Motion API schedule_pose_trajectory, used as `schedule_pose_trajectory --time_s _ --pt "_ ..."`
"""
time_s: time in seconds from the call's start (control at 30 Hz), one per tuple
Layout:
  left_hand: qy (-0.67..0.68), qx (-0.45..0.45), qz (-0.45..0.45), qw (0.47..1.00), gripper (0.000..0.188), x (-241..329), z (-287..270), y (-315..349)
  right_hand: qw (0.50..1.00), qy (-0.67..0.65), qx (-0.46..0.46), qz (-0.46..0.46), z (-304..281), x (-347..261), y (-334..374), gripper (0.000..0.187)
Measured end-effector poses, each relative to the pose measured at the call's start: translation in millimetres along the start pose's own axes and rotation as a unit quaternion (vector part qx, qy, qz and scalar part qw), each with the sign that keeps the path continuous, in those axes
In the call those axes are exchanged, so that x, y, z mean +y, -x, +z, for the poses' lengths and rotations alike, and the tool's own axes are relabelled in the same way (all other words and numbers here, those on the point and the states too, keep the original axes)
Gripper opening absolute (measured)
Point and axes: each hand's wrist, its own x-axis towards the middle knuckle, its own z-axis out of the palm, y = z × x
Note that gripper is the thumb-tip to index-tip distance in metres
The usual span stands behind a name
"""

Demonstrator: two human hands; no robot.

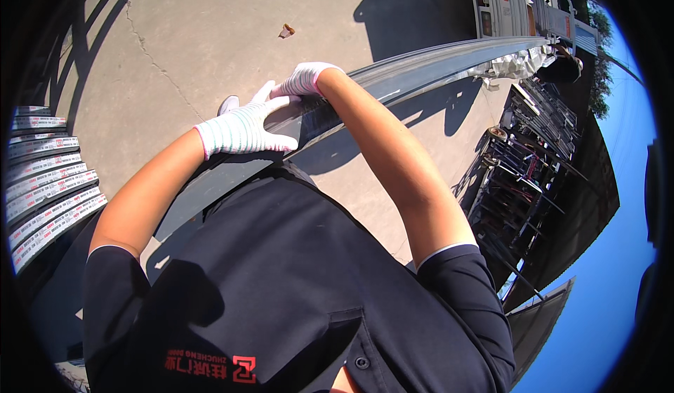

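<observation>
A long grey metal profile (435,67) runs from my chest up toward the upper right, over a concrete yard. My left hand (242,130), in a white knit glove, lies flat on the profile's near part with fingers spread. My right hand (302,81), gloved the same way, grips the profile's edge just beyond the left one. The two hands nearly touch. The profile's far end reaches a bundle wrapped in white film (516,63).
A stack of wrapped profiles (45,175) lies at the left. A metal rack with more bars (523,161) stands at the right. A light truck (516,3) is parked at the top. The cracked concrete ground (175,35) holds a small scrap (286,31).
</observation>
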Motion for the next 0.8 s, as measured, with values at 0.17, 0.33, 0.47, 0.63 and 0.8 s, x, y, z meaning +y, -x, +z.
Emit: schedule_pose_trajectory --time_s 0.17,0.33,0.47,0.63,0.8 --pt "-0.04 -0.053 -0.017 0.998 0.101 17.7 -4.4 1.2 0.999 -0.038 0.035 -0.011 1.0 1.4 -3.9 0.057" --pt "-0.053 -0.079 -0.053 0.994 0.099 22.8 -4.0 6.4 0.993 -0.005 0.111 -0.045 -2.9 -2.4 -4.9 0.06" --pt "-0.006 -0.054 -0.031 0.998 0.1 18.4 -2.3 10.0 0.99 0.064 0.119 -0.049 -9.5 -16.9 7.2 0.064" --pt "0.046 -0.049 -0.021 0.998 0.102 13.5 -2.8 8.5 0.986 0.073 0.137 -0.052 -28.3 -21.3 36.6 0.075" --pt "0.066 -0.048 -0.02 0.996 0.102 13.5 -4.3 5.9 0.984 0.121 0.133 -0.018 -20.7 -21.1 74.3 0.074"
